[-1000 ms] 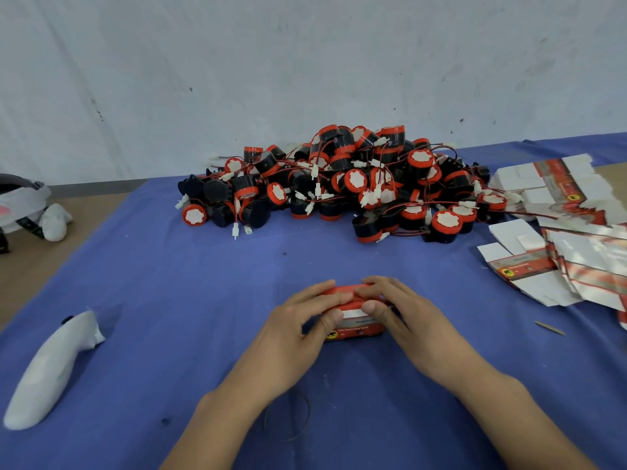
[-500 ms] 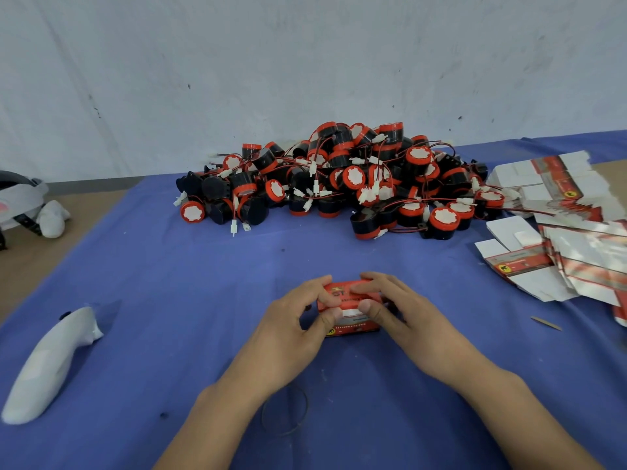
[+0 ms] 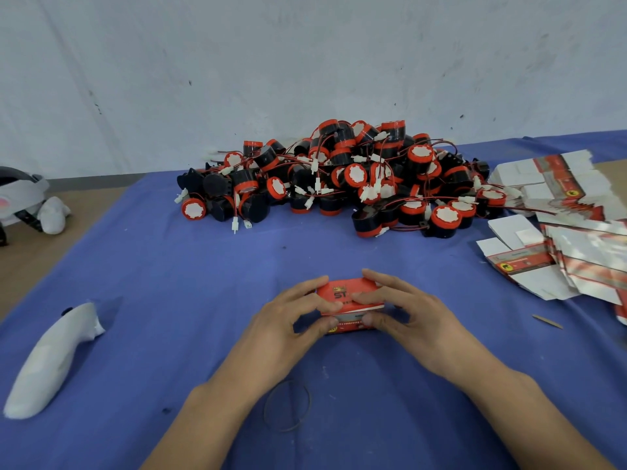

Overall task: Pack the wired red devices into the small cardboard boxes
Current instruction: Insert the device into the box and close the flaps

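Head view: at lower centre, the left hand (image 3: pixel 288 320) and right hand (image 3: pixel 403 313) clasp a small red cardboard box (image 3: pixel 349 295) from either side on the blue cloth (image 3: pixel 169 283). Their fingers curl over its top and their thumbs press its near face, probably to keep the flap seated while it closes. Whether a device is inside cannot be seen. The heap of wired red devices (image 3: pixel 339 178) lies above centre, handy for the next pick; flat unfolded boxes (image 3: pixel 570 252) fan out at the right edge
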Action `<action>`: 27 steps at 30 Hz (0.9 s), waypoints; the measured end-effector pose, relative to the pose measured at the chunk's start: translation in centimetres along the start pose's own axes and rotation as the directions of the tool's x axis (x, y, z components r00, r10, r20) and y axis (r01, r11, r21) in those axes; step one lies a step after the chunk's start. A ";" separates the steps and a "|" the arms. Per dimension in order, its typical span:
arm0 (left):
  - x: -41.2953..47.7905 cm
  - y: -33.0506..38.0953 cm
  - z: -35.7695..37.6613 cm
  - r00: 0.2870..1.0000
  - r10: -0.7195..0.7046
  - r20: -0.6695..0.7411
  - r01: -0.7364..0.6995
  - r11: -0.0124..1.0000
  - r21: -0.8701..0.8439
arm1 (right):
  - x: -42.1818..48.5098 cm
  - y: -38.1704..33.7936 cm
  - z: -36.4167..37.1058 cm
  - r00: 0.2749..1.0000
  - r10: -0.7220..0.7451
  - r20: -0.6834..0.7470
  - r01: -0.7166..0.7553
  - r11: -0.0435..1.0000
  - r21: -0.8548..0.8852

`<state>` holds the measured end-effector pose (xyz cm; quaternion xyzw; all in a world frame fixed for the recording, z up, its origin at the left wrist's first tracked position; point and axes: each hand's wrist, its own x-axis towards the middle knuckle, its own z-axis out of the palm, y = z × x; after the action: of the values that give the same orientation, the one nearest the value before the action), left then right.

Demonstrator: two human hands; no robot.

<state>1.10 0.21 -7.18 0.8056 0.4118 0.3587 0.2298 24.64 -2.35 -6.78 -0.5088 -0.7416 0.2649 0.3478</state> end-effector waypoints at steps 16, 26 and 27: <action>1.5 2.8 0.5 0.974 -0.214 -0.080 0.162 0.895 -0.415 | 0.8 -2.0 0.8 0.970 0.121 -0.210 -0.034 0.926 0.376; 3.2 6.5 2.2 0.870 -0.277 -0.408 0.014 0.841 -0.540 | 2.6 -6.9 4.2 0.938 0.214 -0.271 0.071 0.648 0.758; 3.4 6.6 2.0 0.865 -0.288 -0.412 0.008 0.827 -0.562 | 2.7 -7.1 4.2 0.937 0.209 -0.278 0.079 0.650 0.756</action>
<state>7.32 -0.82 -2.78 0.5570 0.4002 0.6285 0.3668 16.67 -2.37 -3.36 -0.3818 -0.4722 0.4698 0.6408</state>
